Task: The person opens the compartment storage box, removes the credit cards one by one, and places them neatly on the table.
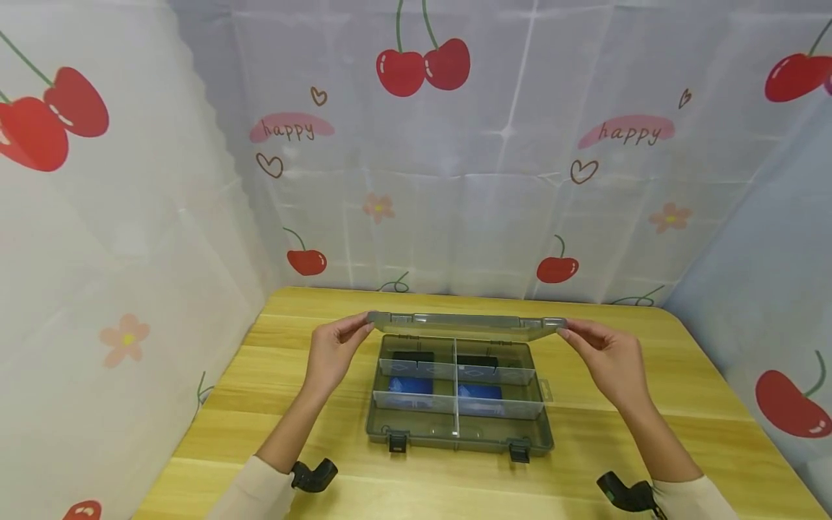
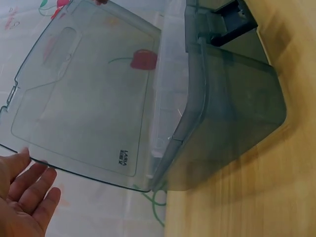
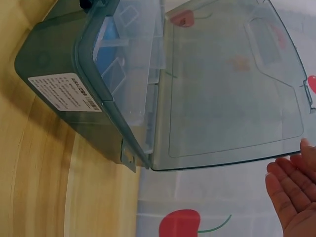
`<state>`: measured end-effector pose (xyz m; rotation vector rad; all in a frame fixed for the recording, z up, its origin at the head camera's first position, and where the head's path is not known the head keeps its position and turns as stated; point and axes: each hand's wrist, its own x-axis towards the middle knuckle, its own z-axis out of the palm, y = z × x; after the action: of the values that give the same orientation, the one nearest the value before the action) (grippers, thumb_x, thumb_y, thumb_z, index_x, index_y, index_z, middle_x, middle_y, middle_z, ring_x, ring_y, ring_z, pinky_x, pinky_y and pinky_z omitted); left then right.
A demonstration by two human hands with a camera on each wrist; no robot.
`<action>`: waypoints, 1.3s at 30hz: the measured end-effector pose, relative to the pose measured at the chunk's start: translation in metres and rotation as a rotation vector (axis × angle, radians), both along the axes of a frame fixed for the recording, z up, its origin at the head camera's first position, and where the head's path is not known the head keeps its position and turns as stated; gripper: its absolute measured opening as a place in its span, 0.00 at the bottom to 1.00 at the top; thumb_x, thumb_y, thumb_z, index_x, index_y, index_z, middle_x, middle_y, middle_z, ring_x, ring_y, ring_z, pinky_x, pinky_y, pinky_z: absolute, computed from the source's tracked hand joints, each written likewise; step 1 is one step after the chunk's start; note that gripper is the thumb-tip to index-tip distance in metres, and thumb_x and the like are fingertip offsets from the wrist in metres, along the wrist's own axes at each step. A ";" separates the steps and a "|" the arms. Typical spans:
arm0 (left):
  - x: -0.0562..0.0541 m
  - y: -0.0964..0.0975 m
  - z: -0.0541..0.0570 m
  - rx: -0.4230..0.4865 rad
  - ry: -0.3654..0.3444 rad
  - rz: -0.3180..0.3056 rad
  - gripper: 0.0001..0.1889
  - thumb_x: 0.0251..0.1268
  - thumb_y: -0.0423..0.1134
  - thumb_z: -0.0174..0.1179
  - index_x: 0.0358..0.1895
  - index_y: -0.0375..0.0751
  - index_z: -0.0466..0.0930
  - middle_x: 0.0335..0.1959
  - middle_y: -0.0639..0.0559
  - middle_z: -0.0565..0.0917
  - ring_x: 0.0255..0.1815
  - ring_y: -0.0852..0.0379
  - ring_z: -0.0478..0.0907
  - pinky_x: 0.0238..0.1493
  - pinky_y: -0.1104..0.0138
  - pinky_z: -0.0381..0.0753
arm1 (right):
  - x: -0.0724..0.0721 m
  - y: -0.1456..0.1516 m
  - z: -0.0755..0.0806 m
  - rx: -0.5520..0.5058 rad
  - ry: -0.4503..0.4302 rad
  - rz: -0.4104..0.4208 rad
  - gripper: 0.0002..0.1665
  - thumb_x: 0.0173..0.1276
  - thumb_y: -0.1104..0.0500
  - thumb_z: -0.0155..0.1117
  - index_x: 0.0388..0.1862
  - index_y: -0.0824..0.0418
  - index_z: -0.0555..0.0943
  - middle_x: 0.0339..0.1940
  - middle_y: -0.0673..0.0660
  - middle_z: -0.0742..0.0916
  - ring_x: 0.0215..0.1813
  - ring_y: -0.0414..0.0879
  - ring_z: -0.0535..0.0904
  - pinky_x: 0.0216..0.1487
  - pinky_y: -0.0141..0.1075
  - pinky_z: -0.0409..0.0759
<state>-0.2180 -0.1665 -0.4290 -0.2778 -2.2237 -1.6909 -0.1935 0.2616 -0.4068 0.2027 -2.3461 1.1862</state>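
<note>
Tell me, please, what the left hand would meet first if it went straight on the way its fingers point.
The lid, whose edge the left hand pinches, comes first; beyond it, probably the cherry-print curtain, though depth is hard to judge.

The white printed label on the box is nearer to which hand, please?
Right: the right hand pinches the lid on the side with the white label; the left hand on the opposite side.

The box sits on the table, before the curtain.
</note>
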 end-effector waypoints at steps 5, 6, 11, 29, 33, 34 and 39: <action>-0.013 -0.002 -0.004 0.082 -0.023 -0.025 0.15 0.66 0.37 0.70 0.52 0.35 0.88 0.48 0.43 0.89 0.45 0.58 0.87 0.46 0.72 0.86 | -0.010 0.003 -0.003 -0.113 -0.041 0.017 0.18 0.68 0.57 0.73 0.51 0.68 0.88 0.39 0.35 0.88 0.40 0.24 0.84 0.41 0.18 0.81; -0.015 -0.003 -0.004 0.094 -0.023 -0.035 0.15 0.66 0.37 0.70 0.52 0.35 0.88 0.48 0.43 0.89 0.45 0.59 0.86 0.47 0.71 0.86 | -0.012 0.003 -0.004 -0.135 -0.049 0.022 0.18 0.68 0.57 0.73 0.51 0.68 0.88 0.38 0.34 0.88 0.40 0.25 0.84 0.41 0.19 0.81; -0.028 -0.008 -0.012 0.145 -0.012 -0.071 0.15 0.64 0.35 0.71 0.52 0.34 0.88 0.47 0.44 0.89 0.45 0.61 0.86 0.48 0.71 0.86 | -0.024 0.004 -0.006 -0.186 -0.078 0.043 0.22 0.67 0.54 0.74 0.53 0.68 0.87 0.39 0.35 0.88 0.42 0.28 0.84 0.42 0.20 0.82; -0.069 -0.011 -0.036 0.100 -0.059 -0.073 0.13 0.64 0.35 0.71 0.50 0.36 0.89 0.46 0.43 0.90 0.47 0.54 0.86 0.47 0.73 0.85 | -0.059 0.006 -0.018 -0.315 -0.094 0.132 0.20 0.67 0.60 0.74 0.51 0.74 0.85 0.37 0.35 0.88 0.41 0.30 0.85 0.44 0.22 0.83; -0.074 -0.011 -0.041 0.089 -0.074 -0.069 0.12 0.65 0.35 0.71 0.50 0.37 0.89 0.47 0.42 0.89 0.50 0.48 0.85 0.46 0.74 0.84 | -0.066 0.006 -0.024 -0.370 -0.109 0.183 0.20 0.67 0.63 0.73 0.52 0.75 0.84 0.37 0.38 0.90 0.40 0.32 0.86 0.45 0.24 0.85; -0.076 -0.010 -0.042 0.089 -0.081 -0.073 0.13 0.65 0.36 0.71 0.50 0.37 0.89 0.47 0.41 0.89 0.50 0.48 0.85 0.46 0.74 0.84 | -0.068 0.006 -0.026 -0.378 -0.118 0.190 0.20 0.67 0.63 0.73 0.53 0.76 0.84 0.37 0.38 0.90 0.39 0.32 0.86 0.45 0.24 0.85; -0.082 -0.009 -0.050 0.080 -0.094 -0.079 0.15 0.64 0.39 0.72 0.51 0.37 0.89 0.47 0.43 0.89 0.51 0.49 0.85 0.48 0.73 0.84 | -0.073 0.008 -0.035 -0.423 -0.173 0.216 0.21 0.67 0.65 0.72 0.54 0.78 0.82 0.36 0.41 0.91 0.38 0.35 0.87 0.44 0.25 0.85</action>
<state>-0.2996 -0.1752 -0.4789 -0.2745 -2.2316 -1.8656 -0.2665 0.2697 -0.4418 0.2152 -2.1894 1.8378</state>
